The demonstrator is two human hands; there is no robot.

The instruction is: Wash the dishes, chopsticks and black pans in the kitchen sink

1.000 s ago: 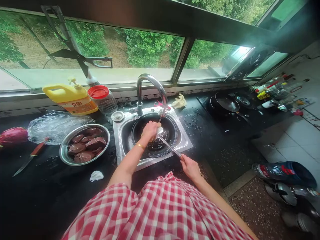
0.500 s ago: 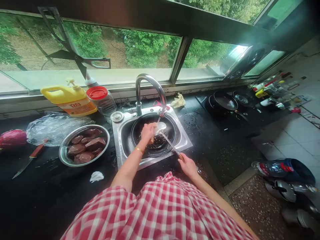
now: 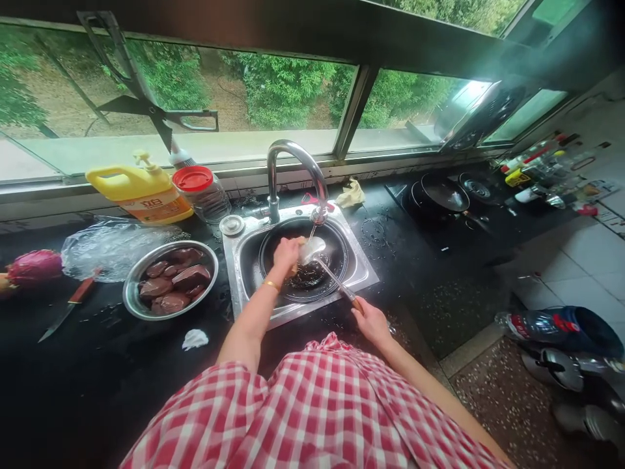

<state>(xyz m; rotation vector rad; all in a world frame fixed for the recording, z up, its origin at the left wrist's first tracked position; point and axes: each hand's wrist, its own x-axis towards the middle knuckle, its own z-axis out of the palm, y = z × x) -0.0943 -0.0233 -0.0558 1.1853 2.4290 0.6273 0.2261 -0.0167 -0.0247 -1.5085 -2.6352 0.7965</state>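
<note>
- Far behind the sink [image 3: 234,260], a long window with scissors [image 3: 146,107] hanging at it.
- On the far left of the counter [image 3: 97,365], a yellow jug [image 3: 141,192] and, touching it, a jar [image 3: 200,192] with a red lid.
- Further left, a clear plastic bag [image 3: 107,244], a purple vegetable [image 3: 36,266] and a knife [image 3: 63,309].
- Near the body, a small white scrap [image 3: 195,339] on the counter.
- Right of the tap [image 3: 293,153], a crumpled yellow cloth [image 3: 350,194]; far right, a black pan [image 3: 442,194] on the stove.
- Nothing between the hands and the sink.
- Just left of the sink, a steel bowl [image 3: 131,293] full of dark red meat [image 3: 176,280].
- Inside the sink, a dark round wok [image 3: 336,251] with a little water at the bottom.
- Over the wok, a metal ladle [image 3: 329,273], its round end under a thin stream from the tap.
- Grips the ladle's handle with the right hand [image 3: 371,320], closed tight, at the sink's near edge.
- Curls the left hand [image 3: 286,251] against the ladle's round end; cannot tell if the fingers hold anything.
</note>
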